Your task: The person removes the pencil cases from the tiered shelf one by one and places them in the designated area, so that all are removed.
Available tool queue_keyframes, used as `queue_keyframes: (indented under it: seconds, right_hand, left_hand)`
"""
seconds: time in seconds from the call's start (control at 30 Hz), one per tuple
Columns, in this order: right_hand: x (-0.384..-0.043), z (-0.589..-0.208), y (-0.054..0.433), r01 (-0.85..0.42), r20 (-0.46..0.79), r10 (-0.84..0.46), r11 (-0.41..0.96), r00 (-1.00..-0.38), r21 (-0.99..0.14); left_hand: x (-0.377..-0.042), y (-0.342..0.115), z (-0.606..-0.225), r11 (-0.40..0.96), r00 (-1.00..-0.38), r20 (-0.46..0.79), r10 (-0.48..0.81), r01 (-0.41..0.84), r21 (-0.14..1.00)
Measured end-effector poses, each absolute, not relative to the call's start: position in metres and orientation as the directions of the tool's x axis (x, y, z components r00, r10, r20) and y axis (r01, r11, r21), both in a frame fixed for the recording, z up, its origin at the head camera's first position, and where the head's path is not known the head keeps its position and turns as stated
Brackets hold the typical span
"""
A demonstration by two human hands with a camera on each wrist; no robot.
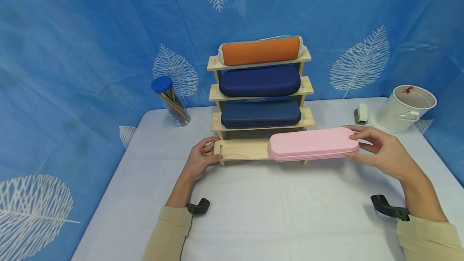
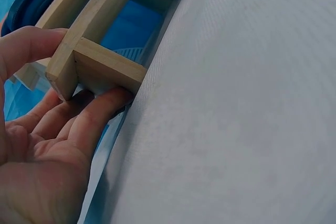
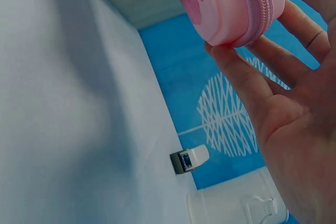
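Observation:
A stepped wooden rack (image 1: 243,150) stands at the back of the table. My left hand (image 1: 203,156) grips the left end of its lowest shelf, thumb on top and fingers beneath in the left wrist view. A pink zippered pencil case (image 1: 313,144) overlaps the right part of that shelf and juts past its right end. My right hand (image 1: 386,152) pinches the case's right end between thumb and fingers; its zipper shows in the right wrist view. On the upper shelves lie an orange pencil case (image 1: 261,51), a dark navy case (image 1: 260,81) and a blue case (image 1: 261,114).
A clear jar (image 1: 177,108) of pencils with a blue lid stands at the back left. To the right are a small white stapler (image 1: 361,114) and a white bucket (image 1: 404,108). Blue cloth (image 1: 90,51) with white leaf prints hangs behind the white table (image 1: 282,212).

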State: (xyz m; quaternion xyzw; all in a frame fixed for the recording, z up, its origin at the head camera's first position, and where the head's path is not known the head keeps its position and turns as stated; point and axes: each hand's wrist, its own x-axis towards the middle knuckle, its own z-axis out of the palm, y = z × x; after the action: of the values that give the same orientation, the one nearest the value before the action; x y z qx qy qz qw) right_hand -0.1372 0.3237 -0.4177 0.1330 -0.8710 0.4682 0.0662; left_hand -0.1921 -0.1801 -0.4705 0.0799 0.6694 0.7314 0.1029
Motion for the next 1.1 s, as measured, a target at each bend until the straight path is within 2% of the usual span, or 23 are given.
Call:
queue_keyframes:
  seconds: [0.73, 1.1]
  right_hand:
    - [-0.126, -0.429, 0.375, -0.224, 0.223, -0.062, 0.497, -0.973, -0.838]
    - [-0.121, -0.434, 0.389, -0.181, 0.216, 0.005, 0.525, -0.976, -0.832]
  left_hand:
    - [-0.192, -0.180, -0.471, -0.075, -0.962, -0.015, 0.274, -0.037, 0.997]
    - [-0.192, -0.181, -0.471, -0.081, -0.959, -0.021, 0.282, -0.046, 0.996]
